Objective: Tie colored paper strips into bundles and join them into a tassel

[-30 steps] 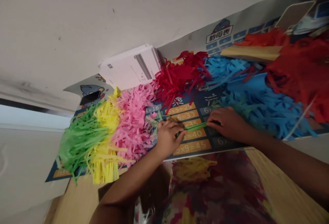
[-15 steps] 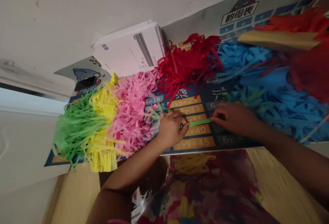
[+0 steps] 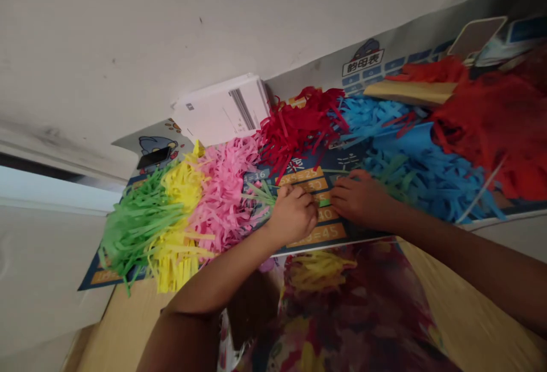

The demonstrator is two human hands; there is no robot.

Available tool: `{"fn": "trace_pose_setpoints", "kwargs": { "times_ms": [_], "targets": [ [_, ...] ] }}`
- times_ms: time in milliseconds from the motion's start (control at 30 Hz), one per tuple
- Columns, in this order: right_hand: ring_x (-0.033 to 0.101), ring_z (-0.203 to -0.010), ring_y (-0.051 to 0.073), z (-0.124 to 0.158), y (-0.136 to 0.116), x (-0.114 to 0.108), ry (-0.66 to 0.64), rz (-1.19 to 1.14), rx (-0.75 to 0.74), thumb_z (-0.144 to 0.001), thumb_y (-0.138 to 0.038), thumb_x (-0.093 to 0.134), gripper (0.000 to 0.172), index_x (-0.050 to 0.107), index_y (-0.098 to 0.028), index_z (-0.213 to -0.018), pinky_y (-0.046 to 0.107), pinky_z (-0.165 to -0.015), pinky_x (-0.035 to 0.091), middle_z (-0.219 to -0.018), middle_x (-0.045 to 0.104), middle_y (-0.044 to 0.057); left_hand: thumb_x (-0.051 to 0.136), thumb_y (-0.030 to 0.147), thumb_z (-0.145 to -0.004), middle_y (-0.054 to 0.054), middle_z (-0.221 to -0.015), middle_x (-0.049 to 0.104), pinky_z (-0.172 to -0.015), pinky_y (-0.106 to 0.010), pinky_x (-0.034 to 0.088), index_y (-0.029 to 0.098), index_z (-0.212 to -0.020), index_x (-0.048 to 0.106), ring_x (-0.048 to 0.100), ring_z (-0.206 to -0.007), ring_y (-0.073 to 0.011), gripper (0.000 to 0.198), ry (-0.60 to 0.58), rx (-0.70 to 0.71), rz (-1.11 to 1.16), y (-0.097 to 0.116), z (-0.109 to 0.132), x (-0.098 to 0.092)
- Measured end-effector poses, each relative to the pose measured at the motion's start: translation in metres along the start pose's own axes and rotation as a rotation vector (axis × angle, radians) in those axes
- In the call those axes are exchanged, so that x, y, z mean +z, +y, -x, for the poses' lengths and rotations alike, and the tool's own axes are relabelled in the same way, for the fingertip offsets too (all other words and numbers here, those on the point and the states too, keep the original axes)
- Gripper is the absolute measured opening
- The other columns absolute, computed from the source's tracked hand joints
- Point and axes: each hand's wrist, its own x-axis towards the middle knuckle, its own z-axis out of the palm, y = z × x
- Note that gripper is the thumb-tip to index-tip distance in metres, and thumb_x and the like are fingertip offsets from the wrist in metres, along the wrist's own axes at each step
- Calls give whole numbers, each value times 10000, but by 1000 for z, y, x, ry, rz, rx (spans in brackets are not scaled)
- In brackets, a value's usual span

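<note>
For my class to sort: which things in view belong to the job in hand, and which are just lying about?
In the job:
green paper strip, running between the left hand and right hand
likely also green fringe, yellow fringe, pink fringe, crimson fringe, blue fringe

Apparently just lying about:
dark phone-like slab
white stack with printed bars
times-table poster, spread underneath

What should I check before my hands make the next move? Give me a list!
1. Left hand has the green paper strips: ok, they stick out from its curled fingers.
2. Right hand gripping too: cannot tell, its fingers hide that.
3. Hands close together: ok, just a little green shows between.
4. Strip ends neat: not ok, they fan out beside the pink shreds.
5. Dark red pile away from the hands: ok, it's nearer the wall.
</note>
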Motion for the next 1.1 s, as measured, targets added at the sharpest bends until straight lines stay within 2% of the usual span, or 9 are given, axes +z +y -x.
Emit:
{"fn": "trace_pose_setpoints", "kwargs": {
  "times_ms": [133, 267, 367, 500, 567, 700, 833, 967, 1100],
  "targets": [
    [534, -901, 217, -3, 2, 1, 12, 34, 7, -960, -149, 497, 221, 667, -181, -822, 415, -851, 287, -851, 697, 52, 487, 324, -1000, -69, -834, 696, -834, -448, 300, 177, -902, 710, 565, -895, -230, 284, 86, -5, -35, 0, -3, 9],
    [545, -882, 214, -5, 2, 3, 49, 39, 53, -948, -185, 525, 166, 670, -167, -867, 408, -833, 290, -856, 695, 64, 500, 310, -991, -70, -822, 705, -843, -443, 305, 173, -888, 713, 584, -871, -222, 273, 151, 4, -52, -2, -3, 15],
    [537, -833, 211, -8, -2, 2, 52, 59, 9, -943, -216, 547, 169, 666, -176, -830, 394, -793, 290, -817, 687, 53, 517, 292, -967, -69, -762, 690, -859, -462, 308, 168, -851, 721, 586, -823, -225, 265, 159, 30, -78, -2, -5, 15],
    [531, -834, 200, -15, -7, -3, 53, 109, -43, -973, -87, 430, 304, 666, -173, -803, 379, -784, 294, -823, 682, 52, 541, 315, -952, -76, -750, 693, -873, -474, 314, 166, -845, 731, 597, -816, -235, 264, 145, 7, -57, -2, -8, 14],
    [529, -826, 201, -16, -7, -6, 64, 113, -32, -975, -92, 436, 302, 667, -173, -799, 378, -779, 296, -818, 680, 50, 545, 294, -954, -73, -777, 705, -871, -460, 322, 178, -862, 733, 606, -823, -227, 239, 143, -11, -35, -3, -8, 14],
    [527, -826, 207, -9, -5, -3, 78, 128, -9, -941, -71, 491, 235, 665, -166, -816, 374, -781, 300, -799, 669, 46, 515, 229, -985, -56, -794, 708, -851, -427, 335, 189, -902, 719, 611, -832, -206, 224, 170, -27, -56, -6, 2, 19],
    [523, -830, 204, 10, 2, 9, 135, 124, -43, -935, -94, 531, 183, 677, -174, -859, 364, -778, 295, -814, 683, 35, 516, 209, -996, -52, -882, 729, -855, -410, 357, 187, -1040, 696, 617, -867, -202, 187, 198, 10, -68, -7, 19, 25],
    [546, -900, 202, 25, 11, 18, 218, 26, -21, -945, -124, 550, 168, 699, -193, -913, 358, -783, 282, -907, 725, 35, 515, 199, -995, -62, -968, 744, -862, -407, 385, 202, -1091, 697, 635, -903, -199, 205, 207, -18, 21, -9, 32, 26],
    [573, -908, 201, 29, 22, 21, 182, -152, 39, -936, -146, 562, 202, 736, -242, -900, 358, -764, 272, -940, 742, 28, 593, 278, -963, -48, -911, 751, -820, -377, 430, 234, -935, 740, 666, -874, -186, 157, 199, -163, 277, -16, 35, 27]
  ]
}}
